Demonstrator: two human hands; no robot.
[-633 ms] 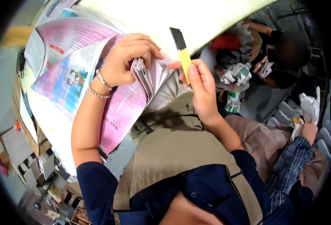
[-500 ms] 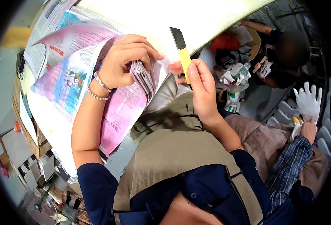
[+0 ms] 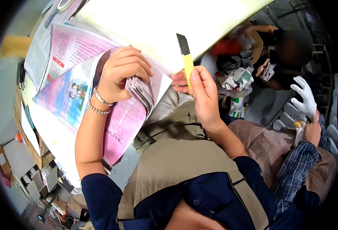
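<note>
Near the table's front edge, my left hand (image 3: 120, 74) is closed around a folded-over stack of newspaper sheets (image 3: 124, 124), printed in pink. The sheets' layered edges show below its curled fingers. More pink and blue newspaper (image 3: 67, 92) spreads out to the left, partly under my wrist. In my right hand (image 3: 205, 96) is a cutter knife (image 3: 188, 63) with a flat yellow grip, held between thumb and fingers. Its dark blade points up and away from me, apart from the paper.
The pale tabletop (image 3: 146, 23) extends away from me. A tape roll (image 3: 65, 4) lies at the far left. To the right is a bag of crumpled waste (image 3: 236, 78). A co-worker beside me handles a white glove (image 3: 306, 97); another person (image 3: 291, 53) sits farther back.
My left hand has come slightly down and left with the stack. The raised newspaper sheet behind it lies flatter. The knife has dipped slightly. The co-worker's glove has shifted left.
</note>
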